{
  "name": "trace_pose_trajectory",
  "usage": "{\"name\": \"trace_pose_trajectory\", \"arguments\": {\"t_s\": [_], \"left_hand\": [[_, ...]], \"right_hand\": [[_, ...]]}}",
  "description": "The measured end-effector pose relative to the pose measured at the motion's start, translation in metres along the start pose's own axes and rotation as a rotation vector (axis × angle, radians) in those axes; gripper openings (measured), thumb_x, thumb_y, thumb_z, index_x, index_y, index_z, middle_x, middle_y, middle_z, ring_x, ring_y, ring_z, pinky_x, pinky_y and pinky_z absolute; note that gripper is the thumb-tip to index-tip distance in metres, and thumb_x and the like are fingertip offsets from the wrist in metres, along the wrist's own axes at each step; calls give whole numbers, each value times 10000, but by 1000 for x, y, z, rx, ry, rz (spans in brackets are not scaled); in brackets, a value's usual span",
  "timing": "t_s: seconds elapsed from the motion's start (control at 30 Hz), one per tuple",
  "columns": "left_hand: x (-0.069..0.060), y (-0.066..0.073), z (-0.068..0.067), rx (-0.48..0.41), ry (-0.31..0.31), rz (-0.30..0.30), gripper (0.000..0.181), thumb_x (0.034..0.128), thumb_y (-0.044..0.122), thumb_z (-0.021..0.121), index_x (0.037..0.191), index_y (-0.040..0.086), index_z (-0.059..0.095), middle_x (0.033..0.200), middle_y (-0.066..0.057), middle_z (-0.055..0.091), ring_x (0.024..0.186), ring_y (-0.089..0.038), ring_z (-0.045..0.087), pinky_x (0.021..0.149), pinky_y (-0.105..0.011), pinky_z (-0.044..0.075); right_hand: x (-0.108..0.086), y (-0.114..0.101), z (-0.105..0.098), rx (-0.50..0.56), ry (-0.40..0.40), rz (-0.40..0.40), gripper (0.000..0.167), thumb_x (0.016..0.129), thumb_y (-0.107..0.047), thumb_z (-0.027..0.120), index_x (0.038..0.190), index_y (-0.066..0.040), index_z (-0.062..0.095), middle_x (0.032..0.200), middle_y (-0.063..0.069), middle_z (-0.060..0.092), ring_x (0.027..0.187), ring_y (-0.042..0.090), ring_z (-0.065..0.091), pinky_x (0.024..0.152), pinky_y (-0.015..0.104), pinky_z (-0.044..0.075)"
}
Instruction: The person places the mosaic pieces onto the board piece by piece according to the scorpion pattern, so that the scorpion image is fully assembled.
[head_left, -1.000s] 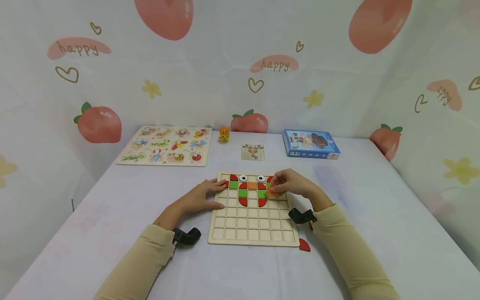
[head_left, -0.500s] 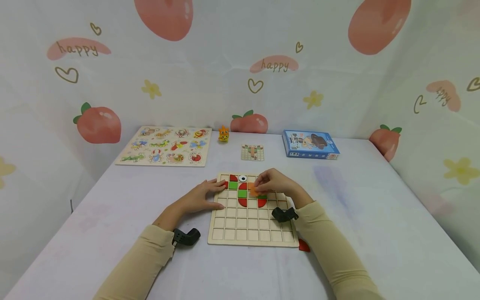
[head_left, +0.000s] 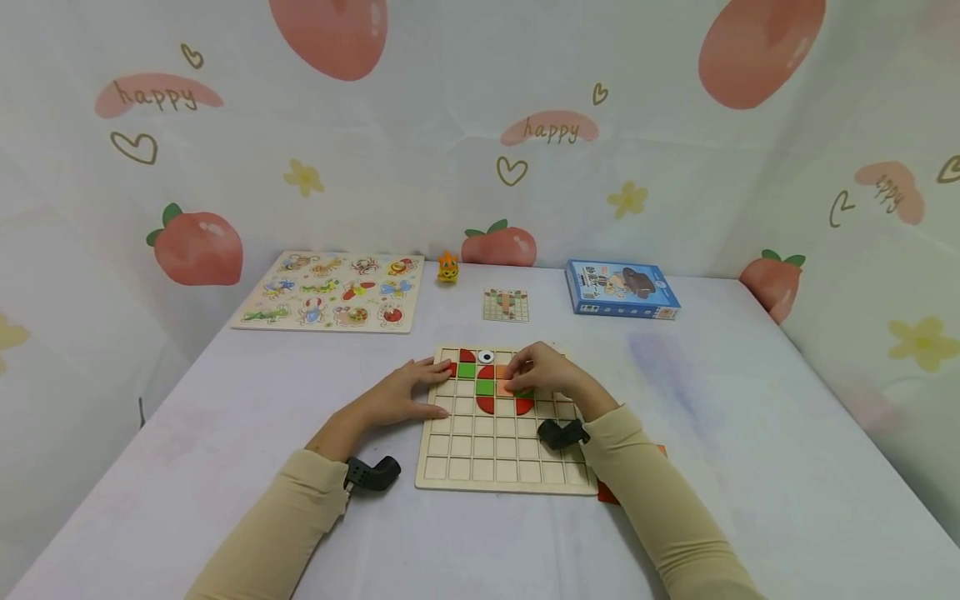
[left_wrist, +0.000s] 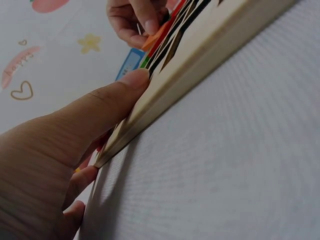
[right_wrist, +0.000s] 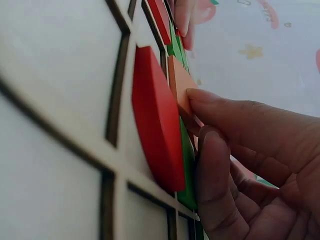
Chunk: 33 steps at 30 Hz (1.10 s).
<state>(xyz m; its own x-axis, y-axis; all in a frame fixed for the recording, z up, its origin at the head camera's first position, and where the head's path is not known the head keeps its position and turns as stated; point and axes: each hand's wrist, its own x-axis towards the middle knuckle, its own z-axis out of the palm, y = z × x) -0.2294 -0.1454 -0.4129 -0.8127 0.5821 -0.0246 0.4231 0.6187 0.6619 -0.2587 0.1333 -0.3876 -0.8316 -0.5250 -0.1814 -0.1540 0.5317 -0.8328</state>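
A wooden grid board [head_left: 483, 446] lies on the table with red, green, orange and eye pieces in its upper squares. My left hand [head_left: 401, 394] rests on its left edge, thumb on the rim and fingers extended over the upper corner. My right hand [head_left: 547, 369] is over the upper middle of the board. Its thumb and fingertips pinch an orange square tile [right_wrist: 182, 85], which sits at a grid square between two green tiles. Close to it in the right wrist view is a red rounded piece [right_wrist: 157, 125]. The right hand hides the board's upper right squares.
Behind the board lie a small pattern card [head_left: 506, 305] and a blue box [head_left: 622, 288]. An insect puzzle board [head_left: 330, 292] is at the back left, beside a small orange toy figure [head_left: 447, 267]. Red pieces [head_left: 608, 494] lie partly under the right forearm.
My right hand has moved left across the board with the orange tile and lowered it to the square between the green tiles. The left hand has stayed on the board's edge.
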Motion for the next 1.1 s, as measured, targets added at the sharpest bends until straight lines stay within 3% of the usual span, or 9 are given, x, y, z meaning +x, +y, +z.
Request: {"name": "trace_pose_trajectory", "arguments": {"t_s": [0.2, 0.43, 0.63, 1.1], "left_hand": [[-1, 0, 0, 0, -3, 1, 743, 779, 439, 711, 1380, 87, 450, 1520, 11, 297, 1444, -316, 129, 1178, -528, 64], [-1, 0, 0, -6, -1, 7, 738, 777, 437, 715, 1372, 83, 460, 1517, 21, 308, 1444, -298, 147, 1181, -516, 60], [0, -1, 0, 8, -2, 17, 748, 778, 446, 708, 1380, 85, 449, 1518, 18, 303, 1445, -301, 137, 1185, -506, 58], [0, -1, 0, -3, 0, 25, 742, 778, 428, 715, 1377, 77, 452, 1515, 13, 312, 1444, -299, 146, 1185, -506, 58]], "right_hand": [[1, 1, 2, 2, -1, -9, 109, 822, -53, 690, 867, 45, 675, 680, 19, 614, 588, 85, 554, 571, 233, 522], [2, 2, 2, 27, 20, 32, 118, 812, -41, 696, 892, 44, 686, 767, 52, 681, 623, 75, 597, 609, 238, 549], [-1, -2, -2, 25, 22, 58, 162, 839, -114, 685, 925, 22, 706, 769, 33, 693, 632, 90, 608, 625, 252, 548], [-31, -5, -21, 60, 49, 72, 229, 859, -212, 668, 970, -18, 716, 812, 76, 708, 686, 144, 639, 694, 308, 564]]}}
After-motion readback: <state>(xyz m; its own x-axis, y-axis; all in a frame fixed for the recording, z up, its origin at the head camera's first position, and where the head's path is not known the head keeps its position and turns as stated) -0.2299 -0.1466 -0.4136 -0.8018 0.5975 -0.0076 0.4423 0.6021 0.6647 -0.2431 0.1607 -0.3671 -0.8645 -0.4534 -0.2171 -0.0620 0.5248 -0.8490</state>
